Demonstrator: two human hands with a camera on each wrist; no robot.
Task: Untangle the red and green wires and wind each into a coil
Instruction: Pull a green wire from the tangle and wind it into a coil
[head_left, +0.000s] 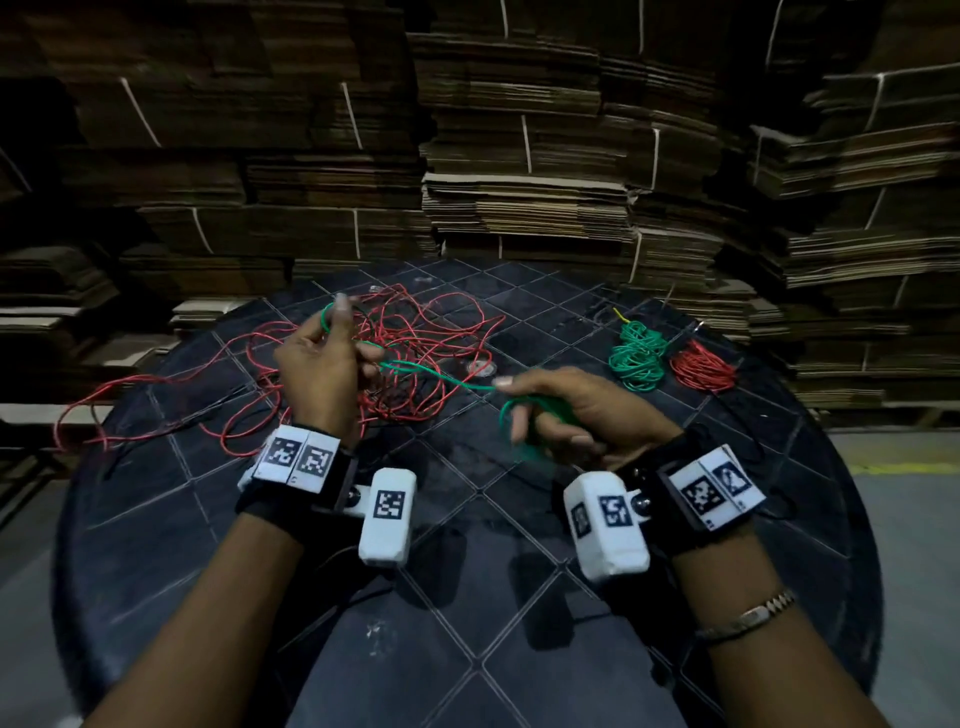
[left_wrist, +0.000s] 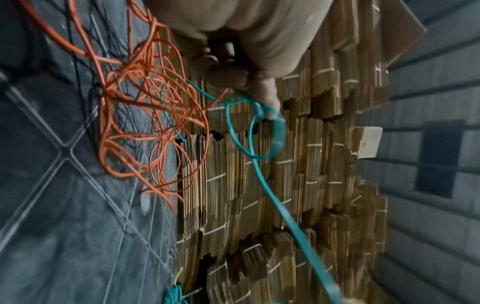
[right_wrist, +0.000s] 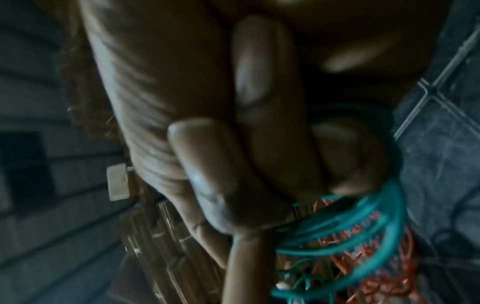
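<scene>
Green wire (head_left: 441, 375) stretched between my hands above red wire (head_left: 415, 358) tangle on black table (head_left: 467, 571). My left hand (head_left: 322, 364) raised, pinching it; my right hand (head_left: 576, 410) clenched round wound green loops. Finished green coil (head_left: 636, 356), red coil (head_left: 704, 366) right of tangle.

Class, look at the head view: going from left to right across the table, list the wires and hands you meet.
loose red wire → left hand → right hand → finished green coil → finished red coil
</scene>
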